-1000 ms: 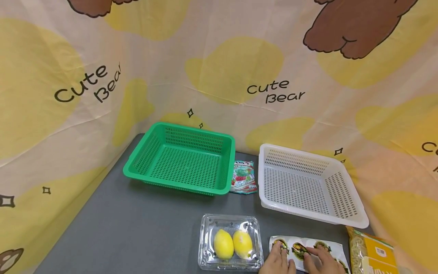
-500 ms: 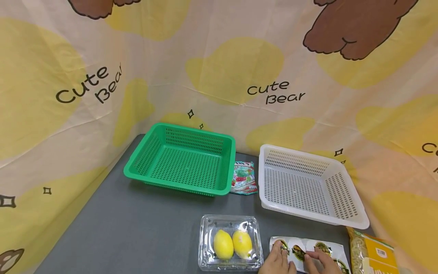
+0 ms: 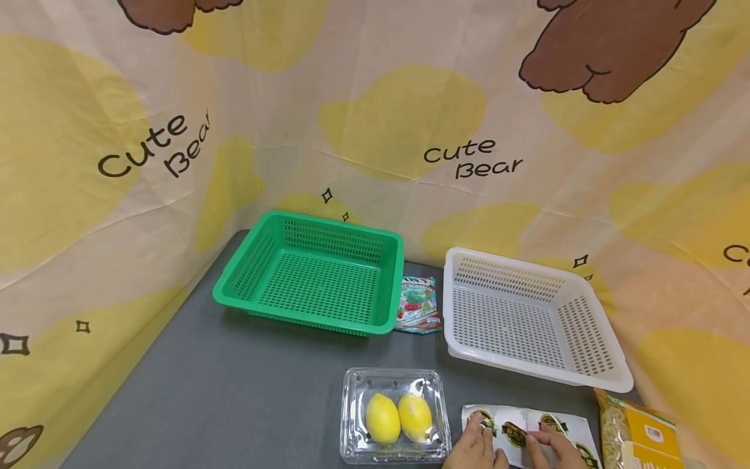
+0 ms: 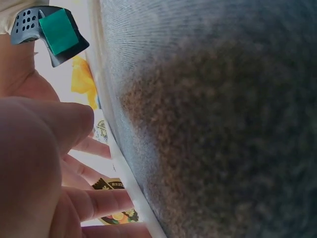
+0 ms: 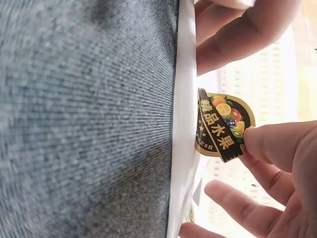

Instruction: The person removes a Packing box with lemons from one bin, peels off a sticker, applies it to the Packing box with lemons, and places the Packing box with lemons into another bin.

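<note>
A white sheet of round stickers lies near the table's front edge. My right hand pinches a black-and-gold fruit sticker between thumb and index finger; the right wrist view shows it raised from the sheet at the pinched side, with its other edge still against the sheet. My left hand rests on the sheet's left part, its fingers extended over another sticker. Left of that hand stands a clear plastic clamshell box holding two lemons.
Behind are a green basket and a white basket, with a teal candy bag between them. A yellow-and-clear noodle-like packet lies right of the sheet. Printed cloth walls in the grey table.
My right hand has drawn slightly to the right, and the pinched sticker has lifted and tilted further off the sheet. The left hand has stayed in place.
</note>
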Tool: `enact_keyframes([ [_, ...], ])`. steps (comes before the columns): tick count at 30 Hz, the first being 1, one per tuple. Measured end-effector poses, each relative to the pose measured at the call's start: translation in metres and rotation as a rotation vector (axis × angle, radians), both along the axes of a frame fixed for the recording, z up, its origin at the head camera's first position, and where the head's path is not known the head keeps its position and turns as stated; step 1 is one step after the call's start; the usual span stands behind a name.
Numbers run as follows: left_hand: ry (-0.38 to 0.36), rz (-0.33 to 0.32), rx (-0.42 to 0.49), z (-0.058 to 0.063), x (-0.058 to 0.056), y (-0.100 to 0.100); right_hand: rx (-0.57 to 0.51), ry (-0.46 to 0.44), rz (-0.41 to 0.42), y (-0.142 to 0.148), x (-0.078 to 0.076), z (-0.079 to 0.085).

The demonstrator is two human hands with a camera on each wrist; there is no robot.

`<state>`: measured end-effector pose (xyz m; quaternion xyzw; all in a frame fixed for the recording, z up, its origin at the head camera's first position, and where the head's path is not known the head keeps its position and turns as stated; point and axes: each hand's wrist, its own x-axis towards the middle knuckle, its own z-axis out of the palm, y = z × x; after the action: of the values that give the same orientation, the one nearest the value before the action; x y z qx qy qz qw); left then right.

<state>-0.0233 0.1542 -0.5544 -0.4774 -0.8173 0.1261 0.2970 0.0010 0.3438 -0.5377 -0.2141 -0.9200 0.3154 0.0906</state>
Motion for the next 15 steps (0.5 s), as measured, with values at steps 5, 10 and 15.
enact_keyframes([
  [5, -0.009, 0.01, -0.004, 0.002, 0.0, 0.0, -0.038, 0.028, 0.011, 0.001, 0.001, 0.001],
  [10, -0.07, 0.052, -0.057, 0.007, 0.003, 0.0, -0.031, 0.069, -0.012, 0.001, 0.0, -0.005],
  [15, -0.168, 0.098, -0.154, 0.014, 0.007, 0.002, -0.04, 0.114, -0.069, -0.006, 0.001, -0.005],
])
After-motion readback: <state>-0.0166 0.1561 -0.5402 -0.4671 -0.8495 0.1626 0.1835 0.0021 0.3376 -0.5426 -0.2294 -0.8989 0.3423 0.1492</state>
